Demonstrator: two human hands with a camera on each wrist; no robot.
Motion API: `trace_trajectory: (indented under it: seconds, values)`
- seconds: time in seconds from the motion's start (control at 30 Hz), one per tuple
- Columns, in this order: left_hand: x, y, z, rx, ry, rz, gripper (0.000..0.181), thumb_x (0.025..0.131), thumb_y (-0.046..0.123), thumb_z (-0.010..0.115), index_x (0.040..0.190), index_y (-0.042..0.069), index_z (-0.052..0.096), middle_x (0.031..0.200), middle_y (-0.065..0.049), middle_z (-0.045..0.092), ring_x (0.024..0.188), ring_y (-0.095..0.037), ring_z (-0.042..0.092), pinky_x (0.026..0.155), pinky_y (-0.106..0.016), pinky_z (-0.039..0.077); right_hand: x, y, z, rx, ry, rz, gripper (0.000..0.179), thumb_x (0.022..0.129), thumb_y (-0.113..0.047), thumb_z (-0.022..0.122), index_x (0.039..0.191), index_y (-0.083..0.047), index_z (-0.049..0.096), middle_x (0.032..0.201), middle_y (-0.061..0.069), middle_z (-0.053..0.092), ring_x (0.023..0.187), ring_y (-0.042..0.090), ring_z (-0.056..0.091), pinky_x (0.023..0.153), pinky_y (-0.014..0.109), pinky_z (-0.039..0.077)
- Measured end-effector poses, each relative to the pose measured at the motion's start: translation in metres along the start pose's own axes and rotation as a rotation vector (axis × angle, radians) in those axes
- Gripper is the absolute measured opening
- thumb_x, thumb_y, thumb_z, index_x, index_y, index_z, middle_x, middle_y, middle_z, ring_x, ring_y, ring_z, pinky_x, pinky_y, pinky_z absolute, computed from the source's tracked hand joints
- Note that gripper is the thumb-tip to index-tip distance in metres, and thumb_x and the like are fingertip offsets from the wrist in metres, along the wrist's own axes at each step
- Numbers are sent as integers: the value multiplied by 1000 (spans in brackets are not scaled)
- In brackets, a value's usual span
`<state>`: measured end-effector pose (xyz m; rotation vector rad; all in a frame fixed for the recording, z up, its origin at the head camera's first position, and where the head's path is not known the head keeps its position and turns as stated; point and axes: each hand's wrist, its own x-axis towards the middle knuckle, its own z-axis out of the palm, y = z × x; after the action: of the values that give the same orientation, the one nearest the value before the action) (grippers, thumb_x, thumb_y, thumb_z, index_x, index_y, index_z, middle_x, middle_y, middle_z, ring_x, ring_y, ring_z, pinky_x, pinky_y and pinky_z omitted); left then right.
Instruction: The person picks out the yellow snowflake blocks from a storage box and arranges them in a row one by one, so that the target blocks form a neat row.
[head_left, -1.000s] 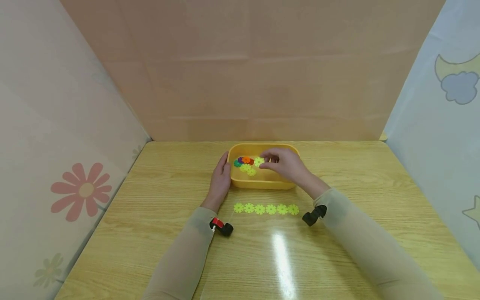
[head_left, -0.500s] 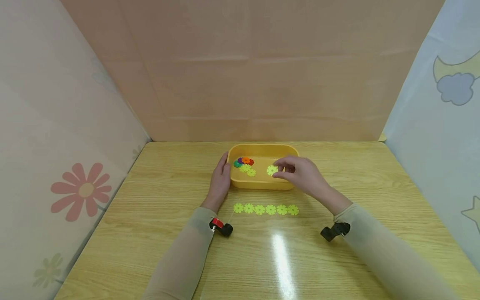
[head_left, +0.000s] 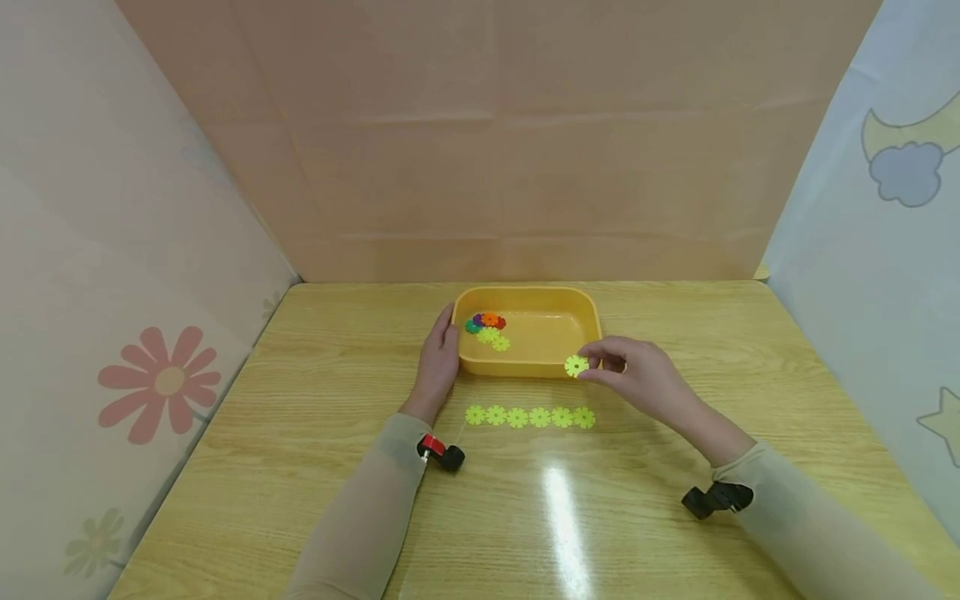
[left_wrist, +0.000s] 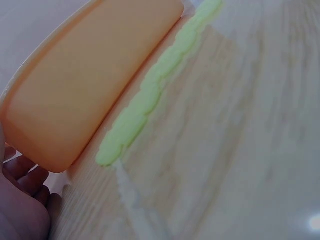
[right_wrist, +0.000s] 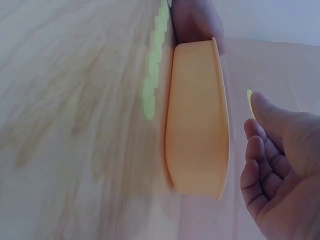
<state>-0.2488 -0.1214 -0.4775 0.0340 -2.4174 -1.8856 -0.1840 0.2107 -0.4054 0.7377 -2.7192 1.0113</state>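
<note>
My right hand (head_left: 637,375) pinches a yellow-green plastic snowflake disc (head_left: 576,366) between thumb and fingertips. In the head view the disc overlaps the front right rim of a yellow plastic bin (head_left: 517,368); the right wrist view puts it above the rim. My left hand (head_left: 438,362) rests along the bin's left end, its fingers lying against the wall. Inside the bin's left part lie more yellow-green discs (head_left: 495,338) and a small cluster of green, purple, orange and red discs (head_left: 489,320). A straight row of linked yellow-green discs (head_left: 528,417) lies on the table before the bin.
The wood-grain table (head_left: 337,358) reaches back to a plain tan panel (head_left: 487,167). Printed side panels stand left and right. A thin pale strand (left_wrist: 135,200) trails from the row's left end. Light glares off the tabletop in front.
My right hand has lifted the snowflake disc from inside the bin and carried it right and toward me, to the bin's front right corner. My left hand stays at the bin's left end.
</note>
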Motion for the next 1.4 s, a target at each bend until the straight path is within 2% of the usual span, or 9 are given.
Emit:
trace_trajectory:
  seconds: [0.33, 0.57, 0.8, 1.17, 1.4]
  values:
    - [0, 1, -2, 0, 1, 2, 59, 119, 39, 36, 176, 25, 32, 180, 2, 32, 166, -22, 25, 135, -47, 22, -25, 9, -8, 13, -23, 31, 22, 95, -16, 88, 116, -14, 83, 90, -12, 68, 79, 12, 59, 68, 26, 50]
    - [1, 4, -2, 2, 10, -12, 58, 119, 38, 37, 176, 28, 32, 180, 3, 31, 167, -21, 24, 135, -46, 22, -33, 15, -8, 3, -50, 73, 23, 96, -18, 88, 117, -12, 83, 91, -11, 68, 80, 11, 60, 68, 26, 51]
    - [0, 6, -2, 0, 3, -24, 59, 119, 39, 35, 177, 28, 30, 180, 4, 30, 167, -20, 24, 135, -46, 22, -41, 24, -4, 15, -119, 128, 25, 97, -23, 88, 118, -12, 82, 90, -11, 68, 82, 10, 61, 70, 27, 54]
    - [1, 5, 0, 18, 5, -43, 60, 118, 40, 36, 177, 27, 30, 180, 3, 31, 166, -21, 25, 134, -47, 24, -52, 37, 0, 11, -178, 179, 22, 95, -23, 90, 113, -14, 82, 91, -10, 69, 84, 9, 62, 72, 28, 54]
    - [-2, 4, 0, 10, -3, -48, 61, 118, 42, 35, 177, 28, 30, 180, 4, 30, 167, -20, 24, 135, -46, 23, -52, 38, 1, -30, -201, 148, 22, 95, -25, 90, 113, -15, 82, 90, -13, 67, 82, 6, 60, 72, 30, 53]
